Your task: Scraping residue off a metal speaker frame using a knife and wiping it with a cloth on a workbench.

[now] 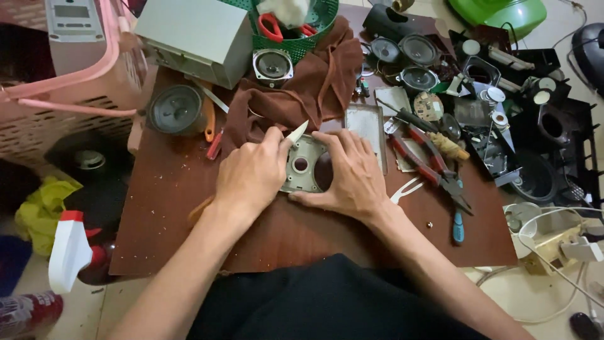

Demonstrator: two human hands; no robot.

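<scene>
A grey plastic speaker frame (304,165) with round openings lies flat on the brown wooden table (170,208). My right hand (352,177) presses down on its right side, fingers spread over the edge. My left hand (251,176) grips a small knife whose pale blade (296,133) pokes up above the frame's top left corner. A brown cloth (308,88) lies crumpled just behind the frame.
Red-handled pliers (428,160) and a blue-handled screwdriver (458,226) lie to the right. Several loose round speakers (402,60) sit at the back right, one larger speaker (177,108) at the left. A green basket (296,31), a grey box (195,34) and a pink basket (69,63) stand behind.
</scene>
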